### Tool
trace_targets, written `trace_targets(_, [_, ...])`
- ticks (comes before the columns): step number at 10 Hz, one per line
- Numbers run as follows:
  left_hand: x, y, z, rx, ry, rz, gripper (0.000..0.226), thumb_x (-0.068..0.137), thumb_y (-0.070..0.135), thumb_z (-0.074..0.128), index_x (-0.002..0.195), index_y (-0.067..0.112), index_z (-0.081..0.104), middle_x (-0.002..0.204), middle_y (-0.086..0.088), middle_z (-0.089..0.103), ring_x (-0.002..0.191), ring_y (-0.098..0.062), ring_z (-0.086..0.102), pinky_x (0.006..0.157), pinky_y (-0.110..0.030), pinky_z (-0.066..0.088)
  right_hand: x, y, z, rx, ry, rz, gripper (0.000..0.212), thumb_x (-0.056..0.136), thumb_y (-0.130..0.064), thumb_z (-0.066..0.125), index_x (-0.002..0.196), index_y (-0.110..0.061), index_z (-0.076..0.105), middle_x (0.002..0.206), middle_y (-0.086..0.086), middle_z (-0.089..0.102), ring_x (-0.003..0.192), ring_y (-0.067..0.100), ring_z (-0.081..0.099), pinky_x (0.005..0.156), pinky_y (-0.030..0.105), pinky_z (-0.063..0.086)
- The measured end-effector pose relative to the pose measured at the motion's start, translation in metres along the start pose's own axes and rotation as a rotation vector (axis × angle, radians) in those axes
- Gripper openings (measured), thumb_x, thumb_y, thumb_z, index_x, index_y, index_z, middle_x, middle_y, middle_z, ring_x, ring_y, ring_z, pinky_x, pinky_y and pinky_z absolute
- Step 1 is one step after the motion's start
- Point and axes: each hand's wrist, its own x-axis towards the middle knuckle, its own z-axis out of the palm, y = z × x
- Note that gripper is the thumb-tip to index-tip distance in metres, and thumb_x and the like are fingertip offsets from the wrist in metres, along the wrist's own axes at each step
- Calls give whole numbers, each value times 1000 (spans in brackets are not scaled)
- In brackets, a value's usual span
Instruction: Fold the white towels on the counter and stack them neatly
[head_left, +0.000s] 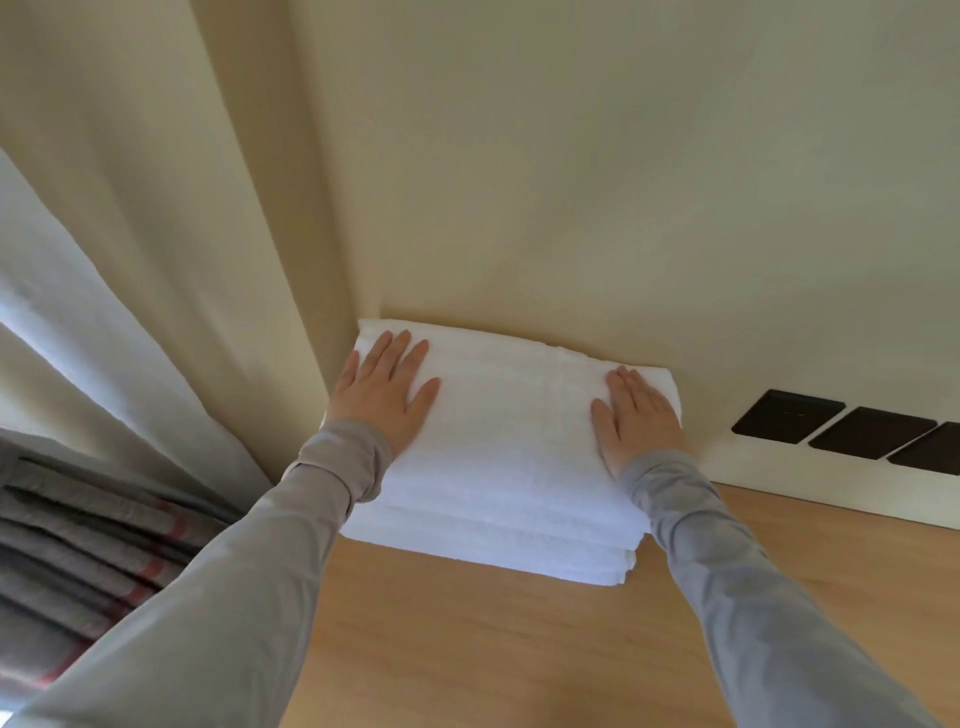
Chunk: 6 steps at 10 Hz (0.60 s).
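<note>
Towel stack (509, 457) under flat, straight-fingered left hand (382, 395) and right hand (636, 421); left edge partly hidden behind sleeve (332, 467).

The head camera is looking forward and down from close behind the fingers (384, 356), facing the wall (571, 182) beyond.

No writing legible anywhere in view. Stack of white towels (509, 467): no tag or print readable. Dark wall plates (787, 415): faces plain, no markings made out. Worktop (467, 649): wood grain only, no label.
</note>
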Motion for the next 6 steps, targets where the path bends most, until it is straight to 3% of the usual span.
trace_targets(5, [2,16,-28,228,-127,-38,59,97,49,9,150,26,-3,158,7,-7,145,-12,-8,118,-37,-6,-2,-10,-31,-27,-121,-18,56,100,-38,21,148,-12,12,157,4,9,144,18,8,118,30,6])
trace_targets(6, [1,25,-52,276,-120,-34,57,99,46,20,149,21,16,158,5,8,145,-14,5,118,-36,1,-5,-17,-54,79,-65,-74,50,99,-29,30,146,-14,20,153,6,23,139,21,24,112,29,22])
